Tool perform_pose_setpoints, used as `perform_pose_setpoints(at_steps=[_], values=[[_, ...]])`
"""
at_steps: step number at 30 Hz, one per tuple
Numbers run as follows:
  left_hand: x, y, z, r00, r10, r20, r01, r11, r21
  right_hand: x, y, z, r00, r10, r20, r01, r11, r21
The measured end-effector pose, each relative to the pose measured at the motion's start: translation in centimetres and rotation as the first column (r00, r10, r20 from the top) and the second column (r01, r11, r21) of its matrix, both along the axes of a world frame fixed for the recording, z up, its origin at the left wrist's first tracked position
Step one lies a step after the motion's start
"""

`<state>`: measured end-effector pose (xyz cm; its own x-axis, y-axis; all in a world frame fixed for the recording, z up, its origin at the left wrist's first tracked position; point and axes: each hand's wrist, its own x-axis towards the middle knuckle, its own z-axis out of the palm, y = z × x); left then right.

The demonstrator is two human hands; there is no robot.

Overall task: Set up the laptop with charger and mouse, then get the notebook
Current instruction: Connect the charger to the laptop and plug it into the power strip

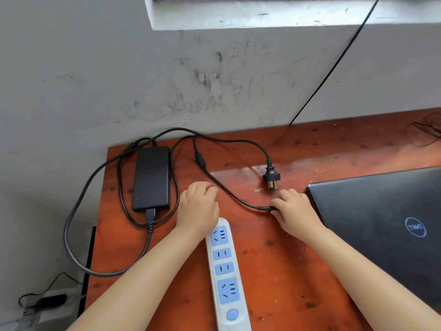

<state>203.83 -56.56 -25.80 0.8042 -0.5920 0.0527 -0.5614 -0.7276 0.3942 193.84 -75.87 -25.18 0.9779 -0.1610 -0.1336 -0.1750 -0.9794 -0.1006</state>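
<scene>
A reddish-brown wooden desk (pixel 286 259) with dark knots and a glossy, slightly dusty surface stands against a scuffed grey plaster wall (pixel 95 68). At the desk's right edge lies a closed laptop (pixel 381 223), a flat dark slab with a matte lid and a round logo. Just left of it, the right hand (pixel 296 211) rests palm down, its fingers curled and pinching the thin black charger cable (pixel 229 191) at its end, close to the laptop's near corner. The left hand (pixel 199 206) lies palm down with fingers loosely bent, resting on the far end of a long white power strip (pixel 226 271) with pale blue socket panels and a round blue button; whether it grips the strip cannot be told. Further left sits the charger brick (pixel 151 177), a smooth black rectangular block, with thicker black cord looping around it and hanging over the desk's left edge. That cord's three-pronged mains plug (pixel 270 177) lies unplugged on the desk, just beyond the right hand. A straight black wire (pixel 334 65) runs diagonally up the wall.
</scene>
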Motion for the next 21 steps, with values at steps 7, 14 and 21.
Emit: perform_pose_setpoints(at_steps=[7, 14, 21], values=[[-3.5, -3.5, 0.4, 0.954, -0.296, 0.058, 0.280, 0.940, 0.195, -4.8, -1.3, 3.9, 0.977, -0.167, 0.136, 0.093, 0.898, 0.430], [-5.2, -6.3, 2.4, 0.924, -0.258, 0.282, 0.303, 0.944, -0.129, -7.5, -2.0, 6.2, 0.971, -0.218, 0.095, 0.133, 0.828, 0.545], [-4.1, -6.2, 3.4, 0.759, -0.598, 0.257, 0.624, 0.781, -0.026, -8.9, -2.3, 4.9, 0.954, -0.300, 0.028, 0.222, 0.763, 0.607]])
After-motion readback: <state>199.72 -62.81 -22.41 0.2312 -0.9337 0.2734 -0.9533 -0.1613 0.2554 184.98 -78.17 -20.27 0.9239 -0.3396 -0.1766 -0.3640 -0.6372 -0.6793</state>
